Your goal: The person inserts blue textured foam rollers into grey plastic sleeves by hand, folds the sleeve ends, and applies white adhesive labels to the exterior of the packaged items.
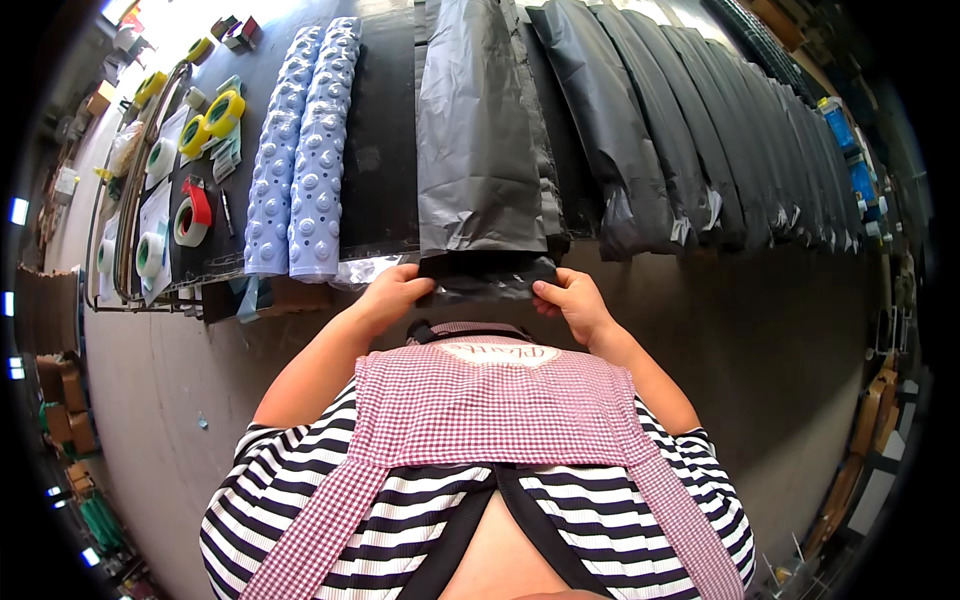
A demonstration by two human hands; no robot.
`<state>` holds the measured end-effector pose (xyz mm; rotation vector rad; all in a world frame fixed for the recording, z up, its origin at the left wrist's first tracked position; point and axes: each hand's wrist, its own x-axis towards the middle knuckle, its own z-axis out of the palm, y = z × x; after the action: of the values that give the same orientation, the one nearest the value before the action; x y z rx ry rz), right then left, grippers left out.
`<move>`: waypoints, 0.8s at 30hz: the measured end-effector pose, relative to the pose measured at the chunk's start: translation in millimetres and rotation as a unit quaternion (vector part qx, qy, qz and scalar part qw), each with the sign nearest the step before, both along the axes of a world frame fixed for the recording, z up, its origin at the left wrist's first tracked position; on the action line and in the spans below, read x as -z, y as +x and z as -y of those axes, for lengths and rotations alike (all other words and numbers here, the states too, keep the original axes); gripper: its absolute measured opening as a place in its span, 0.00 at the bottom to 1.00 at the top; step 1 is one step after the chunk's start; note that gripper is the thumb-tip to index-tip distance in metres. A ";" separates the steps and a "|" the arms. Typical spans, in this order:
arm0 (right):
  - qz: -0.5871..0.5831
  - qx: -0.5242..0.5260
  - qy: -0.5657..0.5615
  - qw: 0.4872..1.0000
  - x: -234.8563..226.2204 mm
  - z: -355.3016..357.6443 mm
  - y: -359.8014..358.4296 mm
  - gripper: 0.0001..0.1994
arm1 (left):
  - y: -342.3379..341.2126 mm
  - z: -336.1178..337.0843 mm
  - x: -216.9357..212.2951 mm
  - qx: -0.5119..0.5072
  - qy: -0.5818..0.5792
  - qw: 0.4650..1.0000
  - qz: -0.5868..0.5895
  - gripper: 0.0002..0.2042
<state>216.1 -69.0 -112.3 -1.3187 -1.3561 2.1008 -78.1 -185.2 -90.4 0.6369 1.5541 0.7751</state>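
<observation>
So on the writing front, we're wearing a pink checked apron over a striped top, and a pale patch on its bib is carrying dark lettering, upside down to us. Any print on the tape rolls is coming out too small to read.

Left of us, two bumpy lilac rolls are lying side by side on the black table, their near ends reaching its front edge. Further left we're seeing yellow tapes, a red tape dispenser and a pen. Over on the right, a long row of filled dark bags is taking up most of the table, sitting near our right side.

The dark bag is lying lengthwise right in front of us, its near end hanging past the edge. We're pinching that end at both corners, left hand and right hand, thumbs closed against fingers.
</observation>
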 end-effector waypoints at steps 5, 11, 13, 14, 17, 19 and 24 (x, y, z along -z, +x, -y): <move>-0.050 -0.014 -0.026 0.998 -8.7 9.7 -4.1 0.03 | 11.4 10.6 -25.3 0.022 0.317 0.786 -0.531 0.12; -0.001 -0.081 0.244 0.966 -19.4 16.7 -9.3 0.05 | 83.6 -49.7 -25.5 0.254 0.492 0.735 -0.391 0.09; 0.080 -0.090 0.439 0.890 -24.8 12.9 -9.8 0.05 | 90.7 -53.4 -15.0 0.245 0.493 0.731 -0.404 0.08; 0.080 -0.090 0.441 0.890 -24.5 11.5 -8.5 0.05 | 90.5 -54.0 -12.4 0.239 0.480 0.750 -0.386 0.09; 0.104 -0.123 0.518 0.840 -18.8 9.0 -7.2 0.06 | 83.8 -48.4 -12.7 0.215 0.431 0.802 -0.352 0.06; 0.070 -0.093 0.393 0.912 -13.2 9.6 -2.3 0.05 | 73.3 -26.9 -7.3 0.031 0.296 0.955 -0.011 0.04; -0.027 -0.098 0.098 0.990 19.7 -2.9 25.2 0.07 | -45.1 118.0 57.2 0.093 -0.038 0.995 -0.016 0.06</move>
<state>241.3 -66.1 -132.0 -1.0804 -1.6801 2.0435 -123.2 -303.2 -147.7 0.7287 1.5205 0.5659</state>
